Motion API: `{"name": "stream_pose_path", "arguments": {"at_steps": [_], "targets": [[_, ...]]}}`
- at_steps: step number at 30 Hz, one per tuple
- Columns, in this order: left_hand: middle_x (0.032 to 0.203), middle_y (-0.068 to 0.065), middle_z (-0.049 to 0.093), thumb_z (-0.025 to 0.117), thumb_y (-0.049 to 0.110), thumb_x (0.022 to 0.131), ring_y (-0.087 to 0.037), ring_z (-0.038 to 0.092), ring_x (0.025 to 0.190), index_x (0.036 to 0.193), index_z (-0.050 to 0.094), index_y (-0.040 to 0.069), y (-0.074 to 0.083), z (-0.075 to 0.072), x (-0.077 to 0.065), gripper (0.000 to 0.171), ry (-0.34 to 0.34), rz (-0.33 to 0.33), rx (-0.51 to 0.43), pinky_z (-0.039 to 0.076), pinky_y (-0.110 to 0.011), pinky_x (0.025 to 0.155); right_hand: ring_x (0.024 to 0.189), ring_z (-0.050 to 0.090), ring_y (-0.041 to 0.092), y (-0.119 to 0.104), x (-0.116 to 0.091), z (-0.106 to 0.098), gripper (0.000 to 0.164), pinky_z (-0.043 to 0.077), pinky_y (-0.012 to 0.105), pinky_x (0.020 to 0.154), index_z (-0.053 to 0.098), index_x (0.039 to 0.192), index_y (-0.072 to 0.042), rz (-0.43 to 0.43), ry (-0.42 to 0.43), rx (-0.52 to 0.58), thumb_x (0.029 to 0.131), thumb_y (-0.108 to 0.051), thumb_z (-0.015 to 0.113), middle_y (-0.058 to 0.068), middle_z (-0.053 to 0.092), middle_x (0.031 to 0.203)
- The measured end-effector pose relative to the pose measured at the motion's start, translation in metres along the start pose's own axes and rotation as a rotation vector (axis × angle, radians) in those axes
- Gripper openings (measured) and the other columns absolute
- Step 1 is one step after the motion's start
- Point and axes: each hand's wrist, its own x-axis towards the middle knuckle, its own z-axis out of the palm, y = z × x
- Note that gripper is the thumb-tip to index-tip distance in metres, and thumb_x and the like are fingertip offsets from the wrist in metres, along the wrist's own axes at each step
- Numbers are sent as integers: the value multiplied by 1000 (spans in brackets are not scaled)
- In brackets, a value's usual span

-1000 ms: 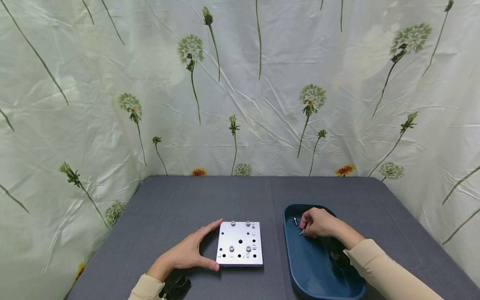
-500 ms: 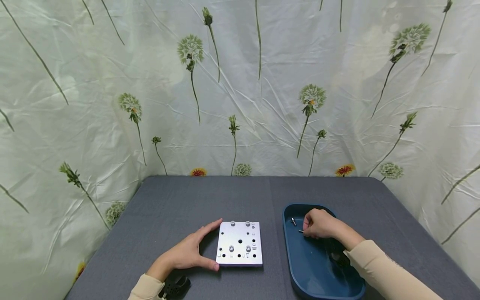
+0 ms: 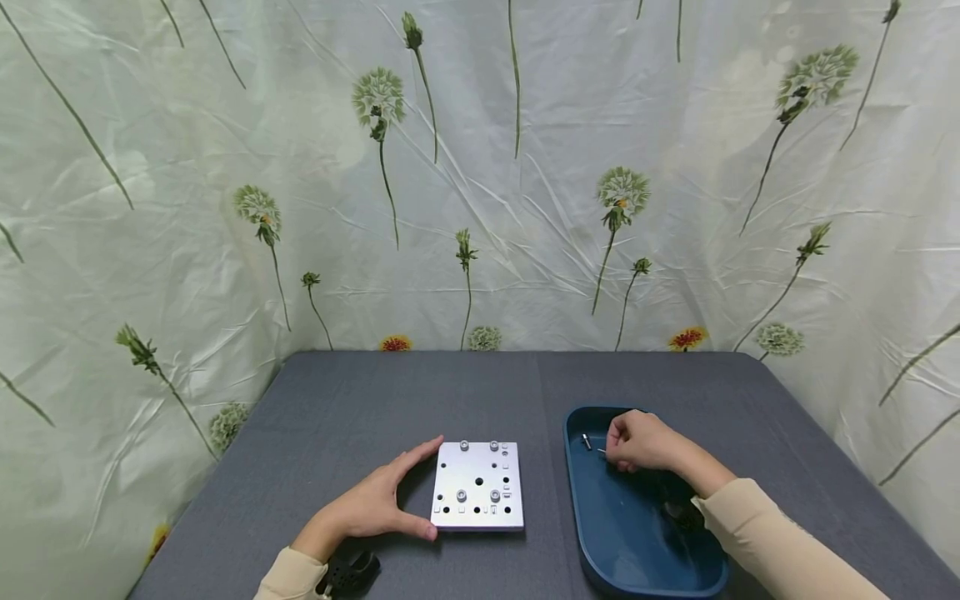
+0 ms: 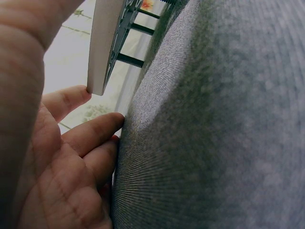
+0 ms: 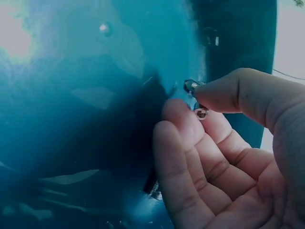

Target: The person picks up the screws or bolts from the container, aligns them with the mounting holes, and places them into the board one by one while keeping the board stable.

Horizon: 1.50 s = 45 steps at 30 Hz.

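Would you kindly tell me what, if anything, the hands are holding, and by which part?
The right hand pinches a screw, apparently near its head; the left hand touches the left edge of the plate.

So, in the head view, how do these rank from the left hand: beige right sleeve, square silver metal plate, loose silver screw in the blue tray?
1. Plate: touching left hand.
2. Screw: right, inside tray.
3. Sleeve: far right.

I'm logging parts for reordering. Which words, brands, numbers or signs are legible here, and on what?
No text can be read in any view.
Metal plate: holes, screws and small details too tiny to make out.
Blue tray: no lettering visible.
Black wrist device: no legible label.
Backdrop: printed plants, no visible words.
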Motion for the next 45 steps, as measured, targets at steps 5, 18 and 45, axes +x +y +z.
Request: {"name": "stream_pose_path", "arguments": {"at_steps": [5, 18, 45], "targets": [[176, -12, 34, 99, 47, 75, -57, 27, 159, 171, 30, 21, 0, 0, 0, 121, -5, -2, -10, 23, -80, 123, 65, 64, 14, 2, 0, -5, 7, 58, 30, 62, 69, 90, -2, -42, -28, 130, 94, -7, 72, 4, 69, 73], [176, -12, 33, 98, 48, 75, -59, 26, 159, 172, 29, 22, -1, 0, 0, 122, -8, -18, -11, 25, -82, 121, 76, 64, 13, -6, 2, -8, 18, 60, 29, 71, 69, 107, 6, -148, -76, 295, 98, -9, 74, 11, 74, 89], [176, -10, 34, 98, 49, 75, -53, 29, 160, 172, 29, 24, -1, 0, 0, 122, -4, -14, 1, 29, -80, 120, 77, 65, 13, -29, 2, -11, 20, 60, 30, 72, 70, 110, 5, -155, -44, 304, 99, -12, 75, 5, 72, 88]]}}
